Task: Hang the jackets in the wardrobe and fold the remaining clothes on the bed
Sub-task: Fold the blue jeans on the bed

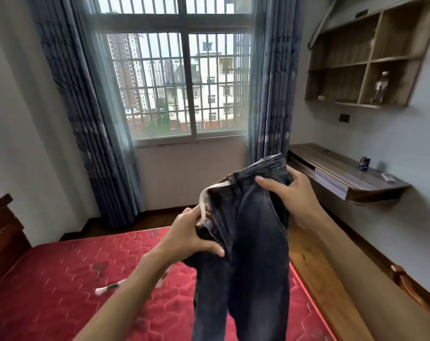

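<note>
Dark jeans [255, 242] are held up by the waistband above the red mattress [73, 279]; the folding step looks barely begun.
The left hand [196, 239] pinches one waist corner beside a white cord [205, 205] and the right hand [290, 195] grips the other, legs dangling. The next move likely calls for matching the legs and laying them flat. A white-and-green scrap [108, 289], perhaps a tag, lies on the mattress, with the barred window [184, 82] and wall desk [344, 173] beyond.

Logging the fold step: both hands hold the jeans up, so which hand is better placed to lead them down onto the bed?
Probably the left hand: it grips the jeans at the waistband on the side over the red mattress, while the right hand holds the side toward the wooden floor.
</note>
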Available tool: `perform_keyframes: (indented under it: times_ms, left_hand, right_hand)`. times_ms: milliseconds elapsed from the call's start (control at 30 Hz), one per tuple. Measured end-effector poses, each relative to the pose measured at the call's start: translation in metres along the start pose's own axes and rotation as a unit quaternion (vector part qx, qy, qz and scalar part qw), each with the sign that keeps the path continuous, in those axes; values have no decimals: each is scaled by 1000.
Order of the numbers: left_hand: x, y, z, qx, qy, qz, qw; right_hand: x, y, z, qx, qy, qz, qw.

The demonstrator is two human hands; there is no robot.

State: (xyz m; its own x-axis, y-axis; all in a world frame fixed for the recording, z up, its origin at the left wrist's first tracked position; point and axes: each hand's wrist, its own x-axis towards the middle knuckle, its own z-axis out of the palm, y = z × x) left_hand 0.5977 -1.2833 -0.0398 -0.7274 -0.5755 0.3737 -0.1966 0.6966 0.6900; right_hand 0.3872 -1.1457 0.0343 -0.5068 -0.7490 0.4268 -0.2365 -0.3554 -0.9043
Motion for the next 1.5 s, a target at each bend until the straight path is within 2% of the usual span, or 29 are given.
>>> perform_keyframes:
  times_ms: [100, 200, 300, 367, 433, 500, 533, 633, 767, 833, 867, 967, 1000, 1033, 1067, 1133, 1200, 1267, 1300, 1367, 1400, 1467, 1500]
  left_hand:
    - [-19, -48, 5, 7, 1, -46, 999]
    - [-32, -72, 19, 23, 27, -121, 992]
    - [-31, -81, 40, -44, 14, -160, 986]
    - [-24, -85, 46, -146, 8, -179, 973]
    - [-15, -82, 48, -301, -18, -213, 929]
    - [-8, -74, 52, -432, -71, -233, 868]
    - [-5, -69, 57, -460, -98, -230, 852]
    - [-4, -46, 79, -482, -152, -216, 835]
    - [-4, -31, 97, -554, -189, -221, 780]
    - [2, -34, 96, -566, -167, -203, 781]
    - [5, -37, 93, -584, -150, -207, 770]
    - [11, -47, 79, -691, -114, -196, 686]
    - [12, -50, 75, -700, -114, -191, 678]
    - [12, -51, 72, -691, -114, -190, 688]
    - [13, -54, 73, -657, -106, -194, 720]
    - [14, -50, 78, -535, -77, -200, 818]
    - [14, -41, 86, -406, -43, -178, 895]
    - [19, -34, 96, -300, -9, -118, 947]
    - [24, -34, 99, -262, 5, -98, 960]
    - [30, -31, 93, -257, -15, -106, 961]
    - [31, -29, 84, -292, -51, -142, 944]
    - [33, -31, 66, -395, -111, -214, 887]
    - [33, -34, 57, -441, -109, -229, 861]
  right_hand:
    - [6, -23, 16, -14, -79, -50, 996]
    - [11, -47, 30, 4, -117, -68, 991]
    - [15, -70, 31, 36, -160, -77, 983]
    - [17, -83, 24, 51, -179, -76, 980]
    - [20, -90, 14, 67, -178, -79, 979]
    - [20, -93, 1, 94, -154, -75, 981]
    - [21, -93, -6, 109, -140, -72, 982]
    - [21, -90, -26, 147, -114, -52, 981]
    - [20, -86, -47, 149, -99, -29, 983]
    - [17, -84, -57, 154, -79, -24, 985]
    - [14, -83, -62, 158, -72, -24, 985]
    - [11, -84, -72, 159, -65, -35, 984]
    - [10, -86, -75, 157, -62, -38, 985]
    - [10, -86, -77, 153, -63, -40, 985]
    - [9, -88, -79, 148, -69, -43, 986]
    - [8, -91, -79, 139, -82, -48, 986]
    - [6, -95, -79, 131, -88, -52, 986]
    - [4, -97, -81, 112, -80, -49, 989]
    - [2, -97, -83, 97, -72, -50, 991]
    - [-1, -95, -90, 65, -53, -47, 995]
    - [-2, -93, -96, 49, -39, -44, 997]
    - [-5, -87, -109, 22, -8, -34, 999]
    - [-6, -86, -114, 1, 13, -26, 1000]
